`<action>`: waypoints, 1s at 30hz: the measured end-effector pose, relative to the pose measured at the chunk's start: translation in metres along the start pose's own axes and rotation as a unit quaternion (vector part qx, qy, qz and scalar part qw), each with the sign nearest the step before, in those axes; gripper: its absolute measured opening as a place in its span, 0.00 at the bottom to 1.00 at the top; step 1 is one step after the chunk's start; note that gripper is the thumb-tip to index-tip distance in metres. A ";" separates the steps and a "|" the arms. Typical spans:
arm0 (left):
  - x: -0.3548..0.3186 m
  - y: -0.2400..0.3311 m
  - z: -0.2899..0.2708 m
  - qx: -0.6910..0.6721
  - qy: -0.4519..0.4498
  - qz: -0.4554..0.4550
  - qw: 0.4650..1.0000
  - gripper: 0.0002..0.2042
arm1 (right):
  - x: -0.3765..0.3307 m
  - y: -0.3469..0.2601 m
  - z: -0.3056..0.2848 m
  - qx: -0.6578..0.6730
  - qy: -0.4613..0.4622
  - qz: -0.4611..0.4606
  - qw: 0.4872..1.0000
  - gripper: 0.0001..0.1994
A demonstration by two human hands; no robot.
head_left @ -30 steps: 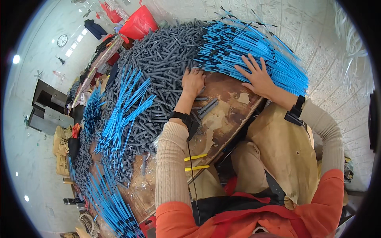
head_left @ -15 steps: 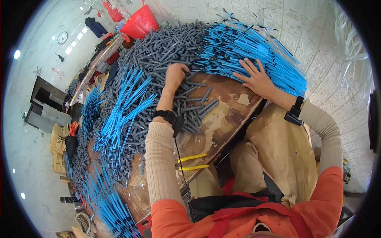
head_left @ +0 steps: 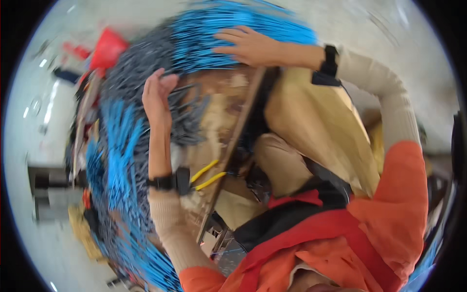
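My right hand point(head_left: 250, 47) lies palm down with spread fingers on the near edge of a large pile of thin blue rods point(head_left: 214, 19). My left hand point(head_left: 158, 97) is raised at the near side of a heap of short dark grey tubular pieces point(head_left: 138, 53). Its fingers are slightly bent with the thumb apart, and I see nothing held in it. Motion blurs the picture, so single rods and pieces are hard to make out. A tool with yellow handles point(head_left: 211, 180) lies by my left wrist on the brown worktable point(head_left: 224, 104), its head hidden.
Another bundle of blue rods point(head_left: 116, 155) rests on the grey heap at left, and more blue rods point(head_left: 151, 258) lie at the lower left. A red container point(head_left: 108, 48) stands behind the heap. Brown sheet material point(head_left: 311, 112) covers the area beside the table edge.
The whole view has swung, shifting the scene left. My left hand has uncurled from its closed pose over the grey pieces. My right hand is still spread on the blue rods.
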State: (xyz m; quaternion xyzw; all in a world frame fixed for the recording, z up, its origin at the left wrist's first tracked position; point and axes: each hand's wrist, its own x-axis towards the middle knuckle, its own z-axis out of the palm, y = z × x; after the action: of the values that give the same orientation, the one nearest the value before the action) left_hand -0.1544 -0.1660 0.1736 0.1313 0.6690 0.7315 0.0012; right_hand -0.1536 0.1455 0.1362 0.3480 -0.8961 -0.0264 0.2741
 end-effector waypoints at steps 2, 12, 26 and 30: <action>-0.056 0.014 0.090 0.267 -0.179 0.017 0.947 0.13 | -0.031 0.011 -0.060 -0.039 -0.023 -0.002 0.999 0.20; -0.160 -0.046 0.271 0.385 -0.472 0.404 0.683 0.12 | -0.249 -0.032 -0.153 0.539 -0.330 0.413 0.655 0.05; -0.208 -0.012 0.208 0.519 -0.416 0.413 0.622 0.08 | -0.277 -0.044 -0.110 -0.089 -0.571 0.359 0.733 0.15; -0.218 -0.002 0.196 0.484 -0.397 0.418 0.659 0.09 | -0.282 -0.026 0.026 -0.386 -0.340 0.606 0.607 0.14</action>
State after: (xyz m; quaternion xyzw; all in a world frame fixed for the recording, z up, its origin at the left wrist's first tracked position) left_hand 0.0935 -0.0122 0.1435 0.6566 0.7395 0.1063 -0.1031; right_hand 0.0204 0.3022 -0.0258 -0.4470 -0.8374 -0.3142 0.0121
